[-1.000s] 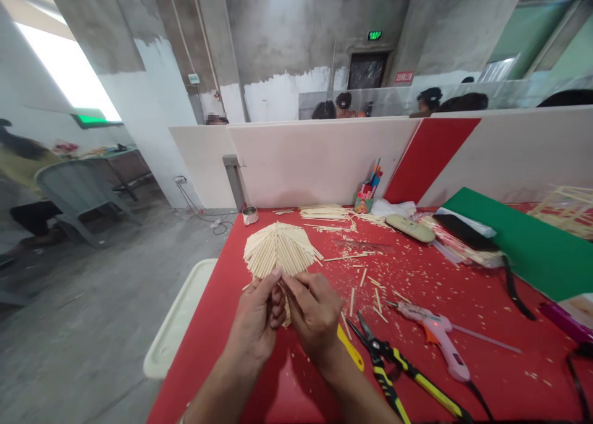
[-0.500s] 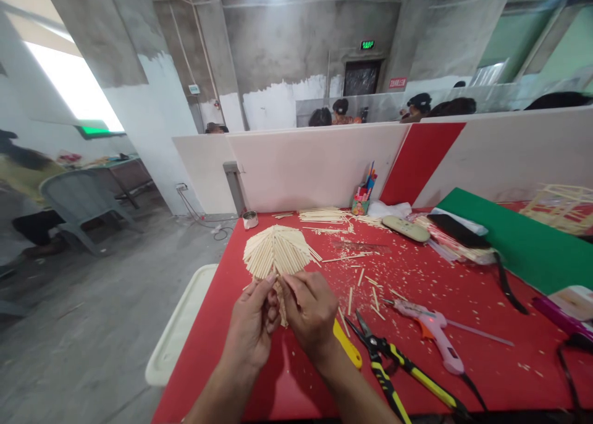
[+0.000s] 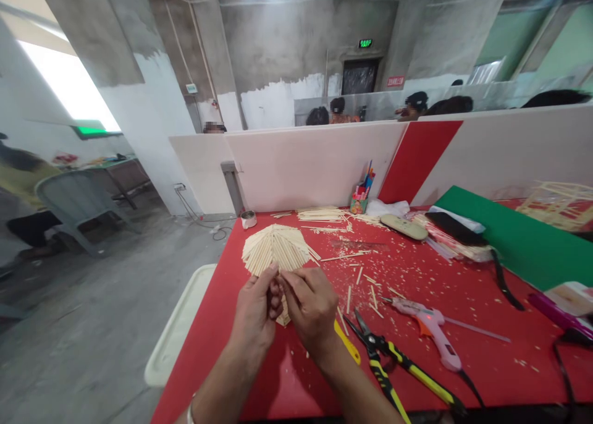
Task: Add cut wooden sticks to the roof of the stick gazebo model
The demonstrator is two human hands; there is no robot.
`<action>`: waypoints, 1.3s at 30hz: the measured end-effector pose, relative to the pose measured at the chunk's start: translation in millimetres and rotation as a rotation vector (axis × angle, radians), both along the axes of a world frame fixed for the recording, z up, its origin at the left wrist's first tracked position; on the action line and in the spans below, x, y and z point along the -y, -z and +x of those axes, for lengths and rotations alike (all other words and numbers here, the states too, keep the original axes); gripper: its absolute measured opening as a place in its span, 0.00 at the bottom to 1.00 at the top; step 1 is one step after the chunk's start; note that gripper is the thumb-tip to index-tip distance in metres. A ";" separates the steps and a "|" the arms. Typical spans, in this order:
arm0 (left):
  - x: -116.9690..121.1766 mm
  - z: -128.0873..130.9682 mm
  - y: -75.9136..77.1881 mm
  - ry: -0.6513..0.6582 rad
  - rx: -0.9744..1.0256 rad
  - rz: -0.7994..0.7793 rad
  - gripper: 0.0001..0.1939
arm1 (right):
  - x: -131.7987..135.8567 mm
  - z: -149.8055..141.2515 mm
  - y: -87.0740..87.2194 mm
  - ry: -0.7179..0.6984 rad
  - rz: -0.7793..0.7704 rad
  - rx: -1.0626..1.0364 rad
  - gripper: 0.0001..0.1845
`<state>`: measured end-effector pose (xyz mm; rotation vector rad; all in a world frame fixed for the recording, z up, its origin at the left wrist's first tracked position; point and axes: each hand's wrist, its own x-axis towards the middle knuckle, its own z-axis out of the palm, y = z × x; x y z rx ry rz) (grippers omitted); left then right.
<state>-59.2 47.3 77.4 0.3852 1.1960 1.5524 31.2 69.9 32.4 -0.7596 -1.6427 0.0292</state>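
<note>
A model roof [image 3: 277,246] of pale wooden sticks, fanned in sloping panels, stands near the table's left side. Part of its stick-built base [image 3: 284,314] shows beneath, between my hands. My left hand [image 3: 256,309] is closed, thumb and fingertips pinched at the roof's near corner. From the right, my right hand [image 3: 311,309] pinches at the same spot, its fingertips almost touching the left ones. Whatever is between the fingertips is too small and covered to make out. A yellow handle [image 3: 347,343] pokes out beside my right wrist.
Black-and-yellow pliers [image 3: 377,345] lie open right of my hands, beside a pink glue gun [image 3: 433,328]. Loose sticks [image 3: 322,214] and scraps are strewn across the red table [image 3: 217,362]. Behind stand a pen holder [image 3: 359,201], a tin [image 3: 249,219] and a white partition [image 3: 315,164].
Both hands stay at the roof's near corner. The fingertips parted slightly half a second ago and are now close together again. The view has shifted a little.
</note>
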 end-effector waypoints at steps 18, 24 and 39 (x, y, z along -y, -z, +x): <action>-0.5 -0.1 -0.3 -0.019 -0.025 -0.006 0.22 | -0.9 1.0 -1.7 -0.076 -0.076 -0.062 0.06; 0.3 0.3 1.0 -0.018 -0.029 -0.004 0.22 | -0.7 1.3 -2.4 -0.052 -0.059 -0.057 0.06; 55.6 11.0 5.4 0.029 0.049 -0.118 0.22 | 41.7 18.1 -2.0 -0.047 0.173 -0.027 0.08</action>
